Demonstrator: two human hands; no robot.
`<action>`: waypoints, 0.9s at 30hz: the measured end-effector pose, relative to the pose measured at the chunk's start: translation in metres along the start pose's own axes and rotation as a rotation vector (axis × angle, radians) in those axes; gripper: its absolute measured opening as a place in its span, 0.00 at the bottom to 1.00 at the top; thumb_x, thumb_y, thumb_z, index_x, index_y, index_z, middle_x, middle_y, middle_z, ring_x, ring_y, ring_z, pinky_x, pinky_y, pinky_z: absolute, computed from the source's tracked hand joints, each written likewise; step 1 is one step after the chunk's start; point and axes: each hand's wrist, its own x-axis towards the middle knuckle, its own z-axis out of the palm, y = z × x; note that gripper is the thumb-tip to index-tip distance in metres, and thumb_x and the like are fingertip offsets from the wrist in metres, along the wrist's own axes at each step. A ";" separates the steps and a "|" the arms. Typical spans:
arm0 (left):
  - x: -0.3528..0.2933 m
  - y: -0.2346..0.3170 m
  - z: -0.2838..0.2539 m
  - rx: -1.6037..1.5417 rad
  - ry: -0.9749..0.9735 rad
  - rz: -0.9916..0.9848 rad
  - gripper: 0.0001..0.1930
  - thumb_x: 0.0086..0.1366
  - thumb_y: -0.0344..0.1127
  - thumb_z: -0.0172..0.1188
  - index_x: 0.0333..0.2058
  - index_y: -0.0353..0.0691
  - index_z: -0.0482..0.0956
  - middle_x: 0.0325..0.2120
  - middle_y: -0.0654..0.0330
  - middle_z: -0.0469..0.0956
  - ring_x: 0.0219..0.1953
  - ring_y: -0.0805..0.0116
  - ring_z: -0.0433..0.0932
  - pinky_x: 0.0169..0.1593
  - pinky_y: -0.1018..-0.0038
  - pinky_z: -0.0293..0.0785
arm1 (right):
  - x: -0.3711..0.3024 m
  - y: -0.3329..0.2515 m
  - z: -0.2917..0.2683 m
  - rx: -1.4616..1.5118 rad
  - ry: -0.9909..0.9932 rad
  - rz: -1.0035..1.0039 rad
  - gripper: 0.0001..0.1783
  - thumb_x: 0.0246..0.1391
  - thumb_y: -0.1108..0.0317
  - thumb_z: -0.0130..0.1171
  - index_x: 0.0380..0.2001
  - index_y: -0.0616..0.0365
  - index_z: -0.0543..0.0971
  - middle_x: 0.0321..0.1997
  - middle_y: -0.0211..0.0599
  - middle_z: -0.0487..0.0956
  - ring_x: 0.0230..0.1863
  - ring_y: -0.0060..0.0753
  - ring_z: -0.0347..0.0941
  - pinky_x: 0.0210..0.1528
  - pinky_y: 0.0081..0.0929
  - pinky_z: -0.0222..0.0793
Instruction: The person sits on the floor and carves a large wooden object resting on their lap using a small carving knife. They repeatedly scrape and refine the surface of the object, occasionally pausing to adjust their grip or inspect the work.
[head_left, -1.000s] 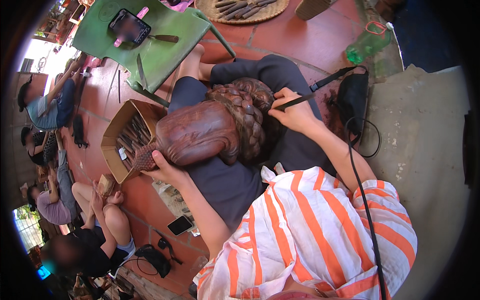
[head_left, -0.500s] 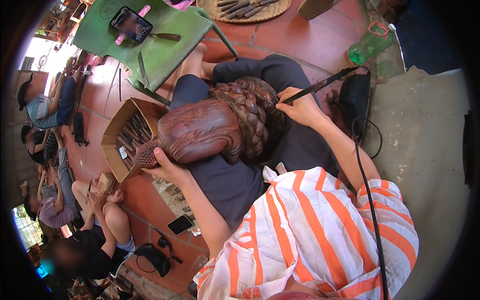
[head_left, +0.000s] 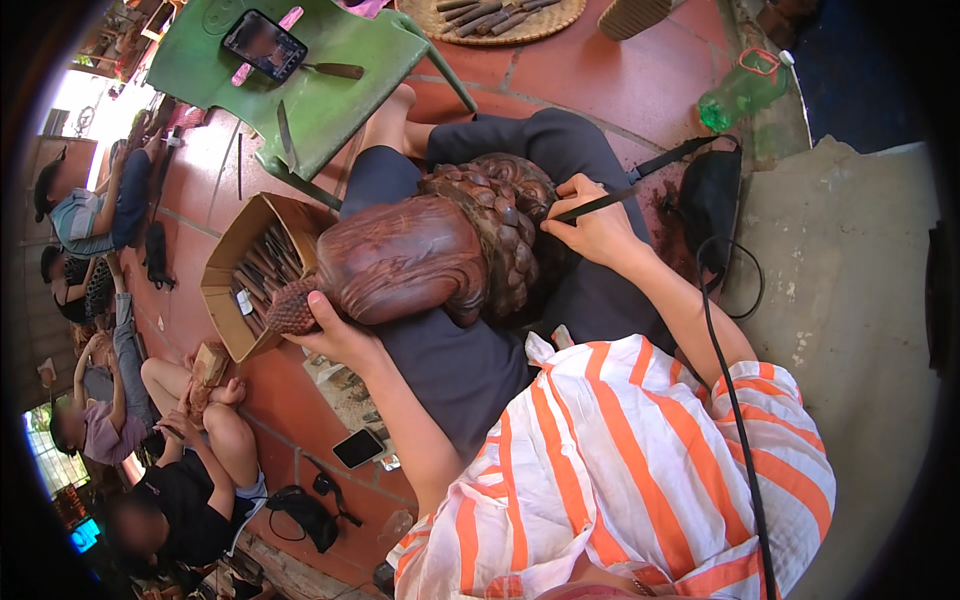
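A dark reddish-brown carved wooden statue (head_left: 400,258) lies across my lap. It has a knobbly rounded head at the left, a smooth body and a base of overlapping carved petals at the right. My left hand (head_left: 338,335) grips the head end, thumb on top and the other fingers partly hidden beneath. In my right hand (head_left: 590,222), a slim black pen-like handpiece (head_left: 596,203) is pinched, its tip against or close to the petal base; the exact contact cannot be made out. A dark line runs from its back end toward a black bag-like object (head_left: 708,200).
Beside the statue's head stands a cardboard box (head_left: 225,312) of carving tools. A green plastic chair (head_left: 370,50) holds a phone and blades. Further items are a woven tray (head_left: 515,38) of tools, a green bottle (head_left: 740,95) and a floor phone (head_left: 360,448). Several people sit at left.
My right hand has shifted slightly left and down, bringing the handpiece tip onto another part of the base. My left hand stays at the statue's head. People at left moved a little.
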 end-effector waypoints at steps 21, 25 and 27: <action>0.000 0.001 0.000 -0.014 -0.014 0.003 0.35 0.59 0.38 0.63 0.59 0.32 0.54 0.54 0.52 0.63 0.54 0.62 0.66 0.59 0.65 0.63 | 0.002 0.005 0.000 -0.028 -0.007 -0.057 0.09 0.44 0.67 0.65 0.26 0.62 0.81 0.41 0.41 0.77 0.36 0.40 0.77 0.41 0.28 0.72; -0.001 0.000 0.001 -0.015 -0.014 0.002 0.34 0.59 0.38 0.62 0.59 0.32 0.55 0.54 0.53 0.63 0.53 0.62 0.66 0.59 0.65 0.64 | 0.009 0.021 -0.002 0.210 -0.082 0.121 0.09 0.45 0.68 0.64 0.26 0.64 0.80 0.41 0.42 0.77 0.36 0.40 0.77 0.40 0.28 0.72; 0.000 -0.001 0.000 0.008 -0.010 0.013 0.34 0.60 0.38 0.62 0.59 0.32 0.55 0.53 0.53 0.63 0.52 0.63 0.67 0.58 0.66 0.64 | 0.010 0.025 0.001 0.195 -0.061 0.129 0.09 0.45 0.68 0.64 0.27 0.64 0.80 0.41 0.43 0.78 0.37 0.39 0.77 0.40 0.28 0.73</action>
